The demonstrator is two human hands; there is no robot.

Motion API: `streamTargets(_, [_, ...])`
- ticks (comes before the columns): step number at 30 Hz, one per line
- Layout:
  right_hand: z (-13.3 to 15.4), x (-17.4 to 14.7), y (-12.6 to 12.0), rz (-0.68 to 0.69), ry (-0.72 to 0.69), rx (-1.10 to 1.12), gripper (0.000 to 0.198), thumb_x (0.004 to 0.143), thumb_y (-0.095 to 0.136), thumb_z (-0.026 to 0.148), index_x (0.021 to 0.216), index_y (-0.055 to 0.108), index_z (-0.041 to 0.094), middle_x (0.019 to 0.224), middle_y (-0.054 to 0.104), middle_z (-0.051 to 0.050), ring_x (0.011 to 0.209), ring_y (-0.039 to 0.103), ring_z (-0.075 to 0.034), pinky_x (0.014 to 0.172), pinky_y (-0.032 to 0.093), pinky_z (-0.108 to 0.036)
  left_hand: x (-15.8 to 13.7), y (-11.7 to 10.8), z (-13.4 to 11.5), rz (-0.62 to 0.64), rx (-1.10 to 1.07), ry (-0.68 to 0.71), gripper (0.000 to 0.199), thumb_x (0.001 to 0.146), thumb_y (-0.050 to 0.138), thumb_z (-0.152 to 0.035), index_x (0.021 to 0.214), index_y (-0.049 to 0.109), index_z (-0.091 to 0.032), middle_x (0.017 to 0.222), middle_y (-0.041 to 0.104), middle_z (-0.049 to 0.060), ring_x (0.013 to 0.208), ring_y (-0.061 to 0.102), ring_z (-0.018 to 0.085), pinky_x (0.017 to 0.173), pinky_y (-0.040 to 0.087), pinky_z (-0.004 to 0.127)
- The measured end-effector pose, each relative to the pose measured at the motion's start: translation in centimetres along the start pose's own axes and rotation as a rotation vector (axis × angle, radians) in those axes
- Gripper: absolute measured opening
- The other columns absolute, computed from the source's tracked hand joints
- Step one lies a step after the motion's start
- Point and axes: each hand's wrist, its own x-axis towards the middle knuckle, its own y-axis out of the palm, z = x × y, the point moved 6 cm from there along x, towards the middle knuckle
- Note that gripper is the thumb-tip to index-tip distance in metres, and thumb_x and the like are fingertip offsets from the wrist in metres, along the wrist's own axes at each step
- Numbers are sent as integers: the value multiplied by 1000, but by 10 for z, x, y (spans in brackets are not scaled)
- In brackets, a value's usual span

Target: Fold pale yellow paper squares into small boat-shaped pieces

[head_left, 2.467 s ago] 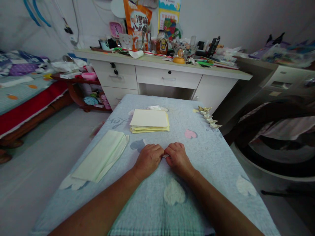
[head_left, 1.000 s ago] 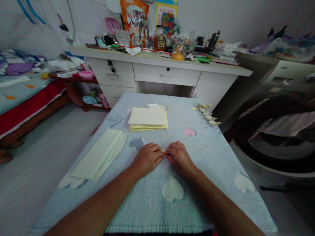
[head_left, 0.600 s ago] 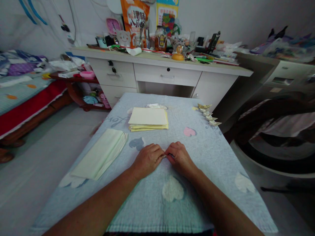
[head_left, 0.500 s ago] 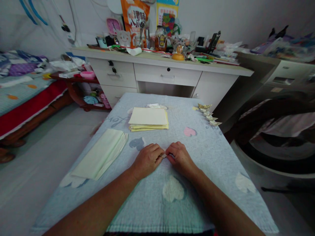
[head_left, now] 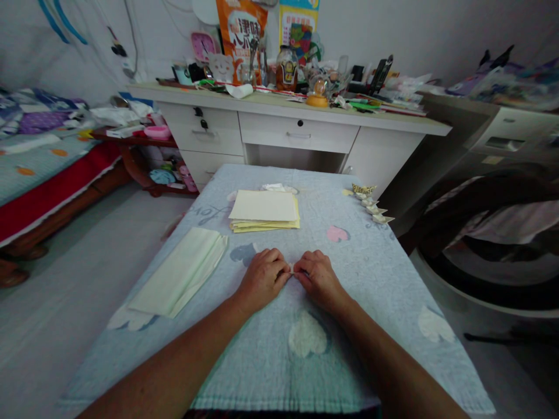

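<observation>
My left hand [head_left: 267, 275] and my right hand [head_left: 318, 273] meet over the middle of the cloth-covered table, fingertips pinched and almost touching. Between them shows a small piece of folded paper [head_left: 292, 270], mostly hidden by the fingers; its shape cannot be made out. Beyond my hands lies a stack of cream and yellow paper sheets [head_left: 264, 206]. Pale green folded paper [head_left: 179, 273] rests to the left of my left arm. Toward the far right corner stand several small folded paper boats [head_left: 374, 210] in a row, the farthest one patterned dark and yellow.
The table [head_left: 437, 372] has a light blue cloth with heart prints. Behind it a white desk [head_left: 301, 131] carries a jar [head_left: 286, 68], an orange bag [head_left: 241, 41] and clutter. A washing machine [head_left: 493, 151] stands at right, a bed [head_left: 48, 174] at left.
Both hands stay pinched at the same spot with slight finger shifts. The paper between them is turned a little and shows less. The view has shifted very slightly.
</observation>
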Motion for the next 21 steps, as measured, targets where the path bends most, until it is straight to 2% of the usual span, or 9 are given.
streamTargets(6, [-4, 2, -1, 32, 18, 54, 8, 86, 61, 18, 81, 67, 18, 83, 62, -3, 84, 48, -17, 77, 29, -29, 1, 1, 8, 23, -41, -45, 12, 84, 62, -26, 75, 64, -18, 83, 58, 2, 83, 53, 18, 78, 40, 33])
streamTargets(14, [-3, 8, -2, 103, 77, 17, 12, 88, 56, 18, 80, 65, 17, 81, 62, -2, 82, 48, -16, 75, 27, -29, 3, -1, 8, 51, -75, -59, 14, 86, 58, -24, 75, 64, -18, 81, 59, 2, 82, 54, 17, 77, 40, 31])
streamTargets(21, [-4, 10, -1, 114, 93, 14, 12, 88, 54, 18, 81, 65, 18, 82, 62, -2, 83, 48, -16, 74, 26, -30, 3, -3, 9, 60, -28, -77, 11, 84, 56, -22, 76, 64, -19, 83, 59, 3, 84, 54, 18, 77, 39, 32])
